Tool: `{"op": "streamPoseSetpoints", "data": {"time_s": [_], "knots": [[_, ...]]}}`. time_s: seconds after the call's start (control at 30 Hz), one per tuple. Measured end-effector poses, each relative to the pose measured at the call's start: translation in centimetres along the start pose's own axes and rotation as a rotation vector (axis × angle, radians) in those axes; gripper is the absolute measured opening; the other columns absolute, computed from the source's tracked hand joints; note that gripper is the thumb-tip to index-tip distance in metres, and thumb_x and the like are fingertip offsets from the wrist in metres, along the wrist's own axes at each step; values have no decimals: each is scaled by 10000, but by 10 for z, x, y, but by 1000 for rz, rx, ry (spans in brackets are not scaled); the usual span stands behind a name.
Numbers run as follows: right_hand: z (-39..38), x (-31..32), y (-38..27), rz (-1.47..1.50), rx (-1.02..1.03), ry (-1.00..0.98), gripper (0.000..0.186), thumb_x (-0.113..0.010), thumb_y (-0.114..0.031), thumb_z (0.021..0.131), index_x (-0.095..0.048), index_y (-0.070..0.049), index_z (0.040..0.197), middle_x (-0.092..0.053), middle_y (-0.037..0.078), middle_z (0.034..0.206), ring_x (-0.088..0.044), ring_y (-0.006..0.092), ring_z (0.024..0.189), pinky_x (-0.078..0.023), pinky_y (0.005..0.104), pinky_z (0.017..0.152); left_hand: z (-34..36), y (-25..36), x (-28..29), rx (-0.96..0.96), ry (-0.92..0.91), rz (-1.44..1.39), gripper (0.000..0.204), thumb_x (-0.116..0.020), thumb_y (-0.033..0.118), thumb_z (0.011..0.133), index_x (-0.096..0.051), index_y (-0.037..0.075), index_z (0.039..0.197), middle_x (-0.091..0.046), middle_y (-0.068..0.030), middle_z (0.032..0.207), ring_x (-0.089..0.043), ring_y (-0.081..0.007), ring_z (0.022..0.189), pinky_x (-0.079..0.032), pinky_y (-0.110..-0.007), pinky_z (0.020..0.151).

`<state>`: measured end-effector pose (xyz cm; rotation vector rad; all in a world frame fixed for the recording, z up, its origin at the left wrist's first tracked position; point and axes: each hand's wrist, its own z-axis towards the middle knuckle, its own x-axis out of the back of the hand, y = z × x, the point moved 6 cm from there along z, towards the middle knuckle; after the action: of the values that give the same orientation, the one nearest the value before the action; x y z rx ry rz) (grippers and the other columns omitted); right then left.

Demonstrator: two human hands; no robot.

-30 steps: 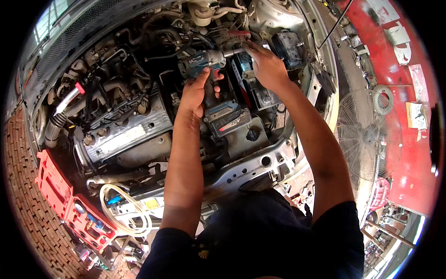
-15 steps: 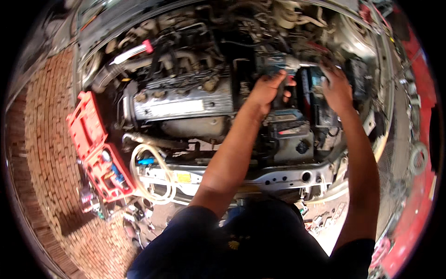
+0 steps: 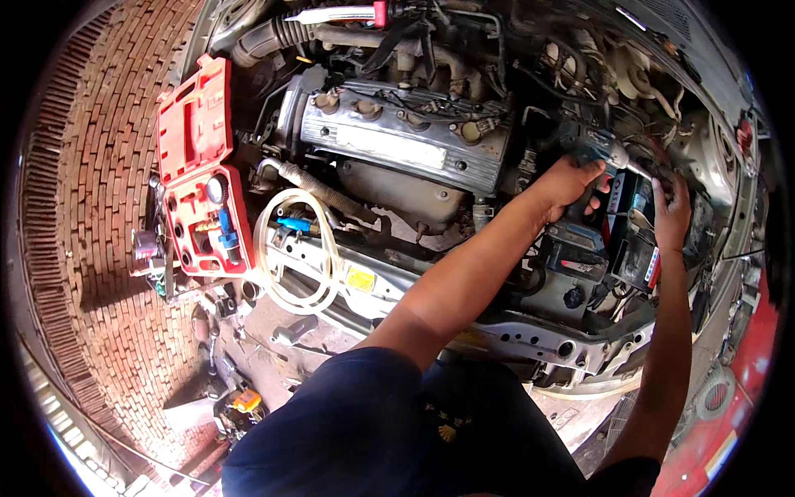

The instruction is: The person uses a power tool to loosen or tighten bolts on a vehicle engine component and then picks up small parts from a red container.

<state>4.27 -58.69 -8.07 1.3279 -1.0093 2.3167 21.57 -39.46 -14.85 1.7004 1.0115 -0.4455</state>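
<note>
Here, everything is being placed relative to the silver valve cover [image 3: 402,145] at the middle of the engine bay. Well to its left, one red tool case [image 3: 199,166] is being left lying open on the brick paving, probably so its fittings can be reached. Just below and left of the cover, one loop of clear hose [image 3: 294,257] is being left draped over the front crossmember. To the cover's right, one cordless impact driver [image 3: 592,178] is being gripped by the left hand [image 3: 567,182], whose fingers are being wrapped tightly round the handle, the nose being aimed into the bay's far corner. Further right again, the right hand [image 3: 672,217] is being pressed on the top of the single black battery [image 3: 633,236], fingers curled over its edge, seemingly to steady it.
</note>
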Motion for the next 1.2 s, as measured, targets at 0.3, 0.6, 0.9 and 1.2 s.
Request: {"op": "streamPoseSetpoints", "data": {"time_s": [0.3,0.6,0.9,1.2], "knots": [[6,-13,15,-52,126,-99,395,-572,-218,1053,-597,-15,1391,-594,222,1366,-568,394,1269,-445,441,1065,2,0,3,-36,-23,-28,269,-604,266,1059,-614,16,1158,-701,-131,938,-624,-197,585,-524,-339,490],[-3,-17,48,-283,94,-103,458,-593,-302,1029,-622,-24,1391,-566,260,1424,-524,415,1348,-403,483,1143,2,-5,3,-54,-18,24,291,-649,305,1041,-657,23,1114,-727,-121,907,-638,-204,586,-525,-351,485],[-2,-10,4,-122,118,-16,361,-671,-183,951,-680,-98,1302,-659,211,1281,-608,413,1207,-472,453,1054,-4,4,3,27,73,83,323,-706,350,1008,-640,50,1109,-742,-118,966,-634,-167,606,-536,-328,535],[-2,-1,-3,-64,40,51,371,-733,-257,893,-681,-71,1209,-678,176,1073,-650,403,1016,-527,466,887,-8,8,-3,31,54,118,354,-683,331,1026,-661,-1,1146,-752,-112,1000,-632,-170,661,-524,-313,556]]}}
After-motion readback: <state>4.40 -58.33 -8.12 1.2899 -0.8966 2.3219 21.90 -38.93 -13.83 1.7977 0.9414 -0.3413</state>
